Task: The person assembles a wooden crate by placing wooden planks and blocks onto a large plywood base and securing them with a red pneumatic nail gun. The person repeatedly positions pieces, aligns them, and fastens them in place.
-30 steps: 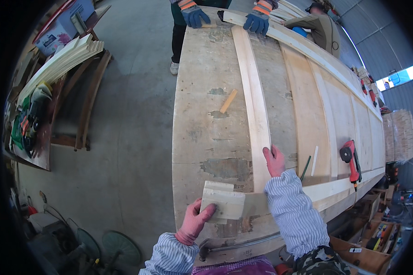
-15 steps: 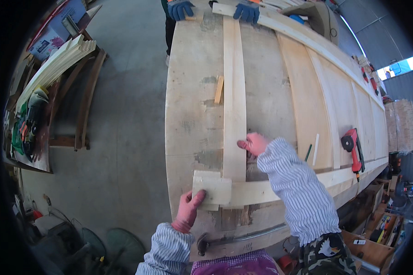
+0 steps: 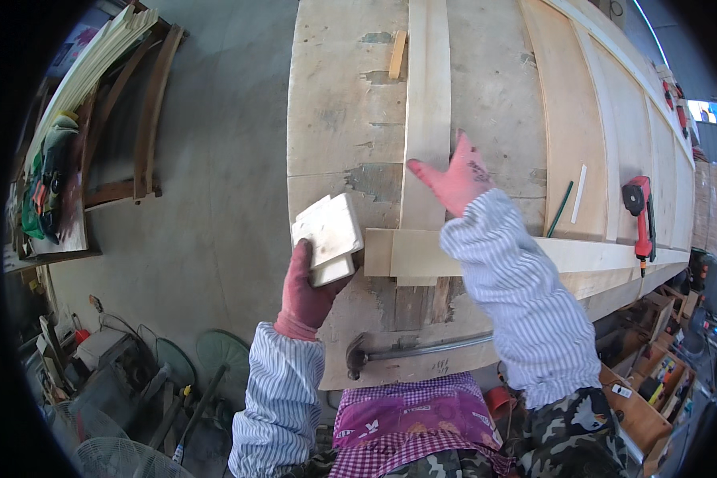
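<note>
My left hand (image 3: 301, 301), in a pink glove, grips a small stack of pale wood blocks (image 3: 332, 233) just off the left part of the worktable. The thumb lies on top and the fingers are underneath. My right hand (image 3: 460, 179), gloved too, is over the right edge of a long pale board (image 3: 429, 95), thumb and fingers spread, holding nothing. That board's near end meets a crosswise pale board (image 3: 558, 256), forming a corner. Along the table's near edge lies a claw hammer (image 3: 422, 349) with a metal shaft.
On the right of the frame rests a red and black nail gun (image 3: 639, 211). A green stick (image 3: 560, 209) and a white strip (image 3: 579, 193) lie nearer. A short wood strip (image 3: 397, 54) is farther up the worktable (image 3: 334, 119). Stacked boards (image 3: 103, 56) stand at far left.
My left hand has lifted the block stack off the board corner and tilted it leftward. My right hand has spread its fingers. The view has shifted, and another person's blue gloves are out of sight.
</note>
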